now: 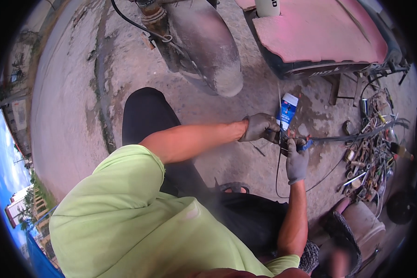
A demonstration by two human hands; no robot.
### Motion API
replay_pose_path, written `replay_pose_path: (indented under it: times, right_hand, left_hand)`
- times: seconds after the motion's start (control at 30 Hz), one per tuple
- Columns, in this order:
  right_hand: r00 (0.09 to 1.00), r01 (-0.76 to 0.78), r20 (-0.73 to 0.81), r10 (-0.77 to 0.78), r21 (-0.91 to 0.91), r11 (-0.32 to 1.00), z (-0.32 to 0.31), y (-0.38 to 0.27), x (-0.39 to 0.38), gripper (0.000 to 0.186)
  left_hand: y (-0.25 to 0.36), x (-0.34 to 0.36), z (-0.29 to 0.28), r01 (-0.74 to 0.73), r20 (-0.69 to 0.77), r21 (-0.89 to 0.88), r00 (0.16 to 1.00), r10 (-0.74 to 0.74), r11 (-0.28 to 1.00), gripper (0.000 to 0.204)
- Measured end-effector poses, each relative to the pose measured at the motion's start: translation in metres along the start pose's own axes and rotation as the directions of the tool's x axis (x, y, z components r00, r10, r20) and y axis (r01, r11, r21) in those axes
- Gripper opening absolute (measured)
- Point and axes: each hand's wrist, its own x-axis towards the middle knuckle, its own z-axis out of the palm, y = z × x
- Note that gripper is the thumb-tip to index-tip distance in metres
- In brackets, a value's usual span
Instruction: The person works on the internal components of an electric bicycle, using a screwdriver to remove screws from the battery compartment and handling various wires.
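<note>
Two gloved hands meet at 3 o'clock of the view, low over rough ground, both at work on a thin black cable [277,178]. Left hand [261,127], grey glove, comes in from 9 o'clock, fingers curled in, narrow, on the cable. Right hand [297,162], also grey-gloved, reaches up from 6 o'clock, thumb raised and fingers bent, closed on it too; which strand each fingertip pinches is too small and dark to tell. Cable hangs from between them in a loop toward 6 o'clock. Blue piece [306,145] beside the right fingertips, kind unclear. Packet [288,111], blue and white, on the ground just beyond the hands at 12 o'clock. Dark bundle [356,138] of strands runs from near the right hand toward 3 o'clock, across a heap of tools [366,162]. Thin rod [258,148] on the ground, near the left hand, at its 6 o'clock. Dusty fender [208,44] at 12 o'clock of the view; pink panel [310,37] between 1 and 2, white cylinder [267,7] standing at its edge. Sandal [236,188] at 5 o'clock, by dark trousers. Another person [339,259], blurred, at 4 o'clock, near the right forearm.
</note>
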Motion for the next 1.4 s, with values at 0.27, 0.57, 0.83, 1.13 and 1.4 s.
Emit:
replay_pose_path:
  times: [0.27, 0.57, 0.83, 1.13, 1.4]
  right_hand:
    - [0.994, -0.091, -0.052, 0.093, 0.037, 0.995, 0.012, -0.03, -0.006, 0.021]
    - [0.822, -0.543, 0.325, 0.467, 0.202, 0.815, -0.005, -0.003, 0.001, 0.032]
    - [0.66, -0.702, 0.607, 0.443, 0.287, 0.652, 0.001, 0.009, 0.004, 0.027]
    - [0.949, -0.316, -0.08, 0.306, -0.294, 0.902, -0.029, -0.025, 0.009, 0.02]
    - [0.914, -0.325, 0.19, 0.358, -0.184, 0.928, 0.016, -0.08, -0.035, 0.027]
  left_hand:
    - [-0.021, -0.006, 0.009, -0.045, -0.177, -0.282, 0.984, -0.006, 0.958, 0.002]
    - [-0.004, -0.001, 0.012, -0.088, -0.057, -0.066, 0.995, 0.085, 0.994, 0.007]
    - [0.033, -0.015, 0.022, 0.05, -0.022, 0.313, 0.999, -0.046, 0.948, 0.016]
    - [0.051, -0.012, 0.031, 0.133, -0.055, 0.535, 0.991, -0.123, 0.834, 0.021]
    - [0.048, -0.011, 0.044, 0.198, -0.081, 0.666, 0.978, -0.193, 0.719, 0.019]
